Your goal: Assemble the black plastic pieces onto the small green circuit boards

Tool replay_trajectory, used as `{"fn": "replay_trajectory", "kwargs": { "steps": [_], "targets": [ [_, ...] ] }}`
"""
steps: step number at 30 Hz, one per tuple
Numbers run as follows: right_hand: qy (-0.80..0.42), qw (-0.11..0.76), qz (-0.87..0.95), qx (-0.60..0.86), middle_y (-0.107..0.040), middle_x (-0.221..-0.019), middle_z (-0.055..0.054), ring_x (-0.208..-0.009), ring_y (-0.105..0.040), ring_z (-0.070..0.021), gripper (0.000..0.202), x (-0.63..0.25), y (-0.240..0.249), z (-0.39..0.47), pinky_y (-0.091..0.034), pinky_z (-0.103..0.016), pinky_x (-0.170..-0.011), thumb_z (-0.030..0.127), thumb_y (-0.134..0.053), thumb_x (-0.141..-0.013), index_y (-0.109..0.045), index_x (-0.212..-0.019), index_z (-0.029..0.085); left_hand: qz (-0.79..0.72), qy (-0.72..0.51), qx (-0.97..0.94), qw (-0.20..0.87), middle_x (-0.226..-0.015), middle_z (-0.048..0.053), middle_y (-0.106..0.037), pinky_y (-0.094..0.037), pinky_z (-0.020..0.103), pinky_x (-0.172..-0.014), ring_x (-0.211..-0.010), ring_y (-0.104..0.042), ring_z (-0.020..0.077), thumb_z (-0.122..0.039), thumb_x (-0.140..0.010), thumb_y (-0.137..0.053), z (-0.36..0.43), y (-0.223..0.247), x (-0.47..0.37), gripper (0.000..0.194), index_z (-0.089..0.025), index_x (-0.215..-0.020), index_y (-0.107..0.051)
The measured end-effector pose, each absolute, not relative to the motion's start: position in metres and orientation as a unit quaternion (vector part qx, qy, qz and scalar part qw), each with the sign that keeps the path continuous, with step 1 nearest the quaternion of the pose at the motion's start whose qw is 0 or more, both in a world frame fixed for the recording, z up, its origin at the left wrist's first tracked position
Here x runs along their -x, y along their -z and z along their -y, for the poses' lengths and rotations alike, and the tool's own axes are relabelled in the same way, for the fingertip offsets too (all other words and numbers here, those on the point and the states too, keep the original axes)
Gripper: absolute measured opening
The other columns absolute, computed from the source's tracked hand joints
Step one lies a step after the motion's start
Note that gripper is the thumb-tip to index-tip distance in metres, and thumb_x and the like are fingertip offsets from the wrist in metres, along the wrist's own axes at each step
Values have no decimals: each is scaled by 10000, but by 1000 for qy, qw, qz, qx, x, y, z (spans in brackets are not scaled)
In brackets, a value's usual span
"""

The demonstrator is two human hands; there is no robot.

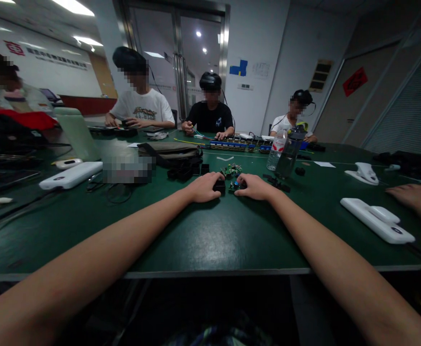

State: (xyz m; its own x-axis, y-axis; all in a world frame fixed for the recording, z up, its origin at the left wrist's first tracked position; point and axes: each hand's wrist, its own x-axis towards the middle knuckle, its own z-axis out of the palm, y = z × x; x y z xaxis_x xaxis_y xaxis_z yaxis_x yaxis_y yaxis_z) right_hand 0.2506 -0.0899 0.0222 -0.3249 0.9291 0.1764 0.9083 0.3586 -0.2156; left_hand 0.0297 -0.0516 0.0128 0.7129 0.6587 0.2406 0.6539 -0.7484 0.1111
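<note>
Both my arms reach forward over the green table [203, 240]. My left hand [205, 187] is curled round a small black box-like part [219, 185], thumb on the near side and fingers over its far edge. Just to the right, my right hand [253, 186] pinches a small circuit board [232, 187] with a blue component on it. The two held parts are close together with a narrow gap between them. Behind them lies a loose cluster of green circuit boards [231, 169]. Several black box-like parts [185, 170] sit to the left of my left hand.
A dark bag [170, 153], a green bottle [76, 134] and a white power bank [71, 175] are at left. At right stand a water bottle [276, 151] and a dark bottle [290, 156]; another white power bank [376, 221] lies nearer. Other people sit opposite; a co-worker's hand [412, 197] rests far right.
</note>
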Motion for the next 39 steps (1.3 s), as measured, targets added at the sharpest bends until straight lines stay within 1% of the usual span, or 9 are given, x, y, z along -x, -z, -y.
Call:
{"fn": "replay_trajectory", "kwargs": {
  "steps": [3,7,9,13,17,22,28,32,39],
  "targets": [
    [-34,124,818,560,-691,-1049,-97,-955,-627,-214,396,-250,-22,89,-433,-272,-806,372,-730,-782,-648,-1112,170,-347,-115,-931,3,-1173,110,-602,-459,399,-977,-1103,-572,279,-379,-777,-571,46,-13,-25,458,-185,-1191,-555],
    [-27,112,825,553,-697,-1052,-114,-965,-635,-234,359,-249,-23,89,-442,-284,-816,379,-714,-792,-683,-1071,155,-344,-110,-933,6,-1167,138,-595,-462,396,-969,-1094,-574,282,-490,-824,-545,43,-12,-23,505,-152,-1198,-573],
    [-24,111,826,553,-696,-1045,-116,-968,-631,-238,352,-249,-24,89,-444,-287,-814,372,-716,-788,-688,-1061,151,-337,-123,-933,10,-1142,134,-610,-469,388,-954,-1073,-586,273,-507,-841,-532,43,-11,-24,510,-156,-1210,-567],
    [-16,121,828,547,-687,-1056,-105,-982,-620,-224,351,-248,-25,89,-439,-279,-838,336,-735,-766,-681,-1063,158,-313,-147,-938,20,-1138,112,-640,-476,370,-941,-1059,-609,252,-449,-855,-539,43,-11,-24,476,-184,-1250,-538],
    [-20,136,826,546,-685,-1060,-101,-971,-618,-218,348,-247,-25,90,-435,-278,-843,314,-743,-756,-678,-1063,161,-308,-153,-939,24,-1164,108,-650,-479,366,-945,-1077,-619,250,-426,-852,-551,43,-10,-24,478,-190,-1266,-527],
    [-22,130,828,545,-691,-1032,-83,-927,-623,-197,331,-246,-27,91,-428,-252,-797,329,-732,-771,-687,-1056,168,-303,-160,-939,25,-1186,106,-652,-475,372,-968,-1095,-621,247,-398,-851,-555,43,-10,-24,466,-193,-1268,-525],
    [-29,101,834,542,-708,-934,-57,-843,-623,-184,230,-246,-30,91,-407,-244,-724,355,-681,-820,-727,-958,177,-302,-154,-941,25,-1176,110,-656,-481,370,-964,-1094,-624,249,-391,-848,-557,45,-13,-25,457,-183,-1254,-530],
    [-29,104,832,544,-715,-930,-67,-824,-628,-190,258,-245,-30,92,-413,-249,-712,347,-699,-801,-726,-987,171,-305,-155,-939,26,-1166,111,-659,-480,368,-963,-1092,-625,249,-386,-849,-558,46,-13,-25,452,-178,-1249,-532],
    [-27,103,829,549,-709,-1003,-86,-895,-635,-198,309,-246,-28,92,-429,-244,-759,345,-709,-794,-708,-1042,160,-300,-163,-939,28,-1160,104,-662,-481,367,-958,-1086,-627,249,-381,-843,-567,44,-10,-24,444,-184,-1240,-536]
  ]
}}
